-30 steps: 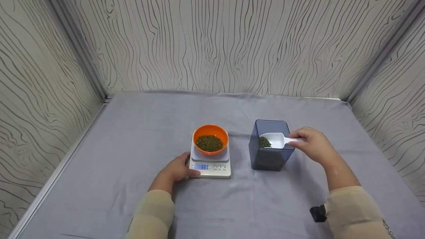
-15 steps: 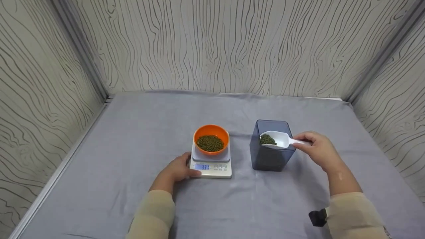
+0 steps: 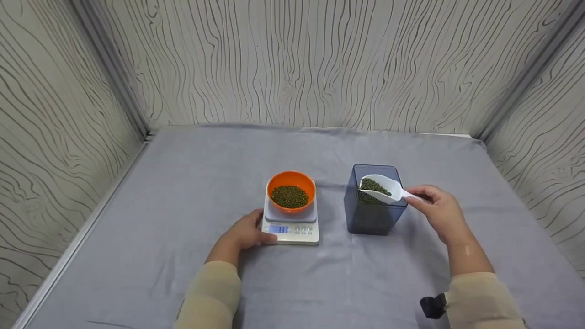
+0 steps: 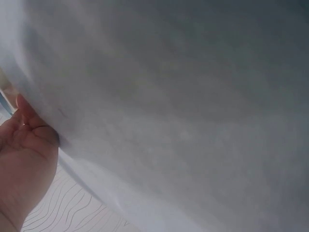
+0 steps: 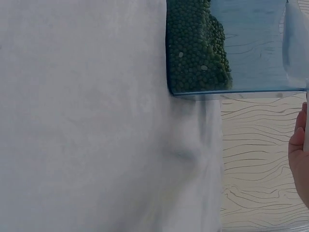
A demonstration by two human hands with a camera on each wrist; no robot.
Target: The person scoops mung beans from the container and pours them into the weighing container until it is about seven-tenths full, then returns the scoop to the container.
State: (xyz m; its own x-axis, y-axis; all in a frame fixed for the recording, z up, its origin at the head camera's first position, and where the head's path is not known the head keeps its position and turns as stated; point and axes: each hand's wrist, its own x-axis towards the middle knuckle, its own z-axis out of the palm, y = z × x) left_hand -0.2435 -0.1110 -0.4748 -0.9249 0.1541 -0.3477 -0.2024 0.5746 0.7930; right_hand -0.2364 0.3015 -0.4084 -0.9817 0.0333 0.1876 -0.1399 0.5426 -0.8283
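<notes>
An orange bowl (image 3: 291,183) holding green beans (image 3: 289,196) stands on a white kitchen scale (image 3: 297,237) whose display looks like 331. My left hand (image 3: 244,233) grips the scale's left front corner, thumb on top. To the right, my right hand (image 3: 439,212) pinches the handle of a white scoop (image 3: 394,188). Green beans lie in the scoop, which is tilted over the mouth of a bluish see-through container (image 3: 372,224). In the right wrist view, beans (image 5: 198,53) fill part of the container, and the right hand (image 5: 300,154) shows at the edge. The left wrist view shows the left hand (image 4: 29,159).
Grey cloth (image 3: 205,173) covers the table beneath everything. Walls with a wood-line pattern (image 3: 283,64) rise at the back and both sides. A black object (image 3: 433,306) sticks out beside the right sleeve (image 3: 480,297).
The scoop has risen and shifted slightly right, tilting more, with more beans showing in it. The right hand has moved a little right and down. Left hand, scale and bowl look nearly unchanged.
</notes>
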